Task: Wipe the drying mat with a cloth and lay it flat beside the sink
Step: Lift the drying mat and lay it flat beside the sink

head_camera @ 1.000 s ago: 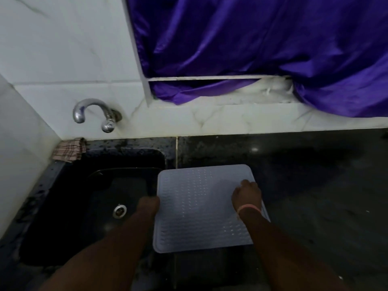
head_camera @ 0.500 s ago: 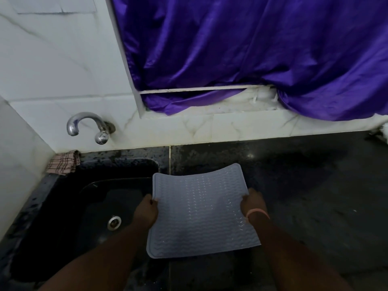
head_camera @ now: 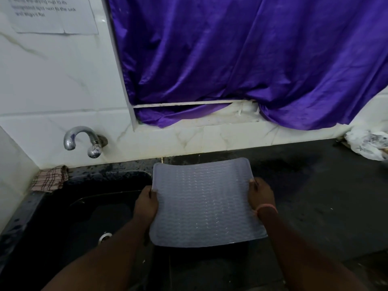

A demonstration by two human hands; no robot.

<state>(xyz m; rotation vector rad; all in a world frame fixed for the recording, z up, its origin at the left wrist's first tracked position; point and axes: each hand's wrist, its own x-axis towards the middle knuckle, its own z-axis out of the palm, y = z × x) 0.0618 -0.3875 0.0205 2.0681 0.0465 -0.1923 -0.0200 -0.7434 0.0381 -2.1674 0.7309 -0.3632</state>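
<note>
The grey silicone drying mat (head_camera: 206, 203) is held between both hands, above the seam where the black sink (head_camera: 88, 206) meets the dark stone desk (head_camera: 315, 196). The left hand (head_camera: 146, 203) pinches the mat's left edge, thumb on top and fingers curled beneath; the right hand (head_camera: 261, 195), with a pink band at the wrist, pinches the right edge in the same way. So the fingers of both hands are clamped on the mat, one hand per side, and neither is nearer than the other.

The mat is not flat. Its far edge curls upward and it bows between the two grips, with its near edge hanging toward the person. Its left portion overhangs the sink basin; its right portion sits over the desk.

The relation that matters is sideways: the open desk surface lies to the right of the mat, away from the sink. Laying it flat beside the sink would likely call for a shift to the right and a lowering with both edges level.

The checked cloth (head_camera: 49, 179) sits bunched at the sink's back left corner, well apart from both hands, below the chrome tap (head_camera: 84, 139).
</note>
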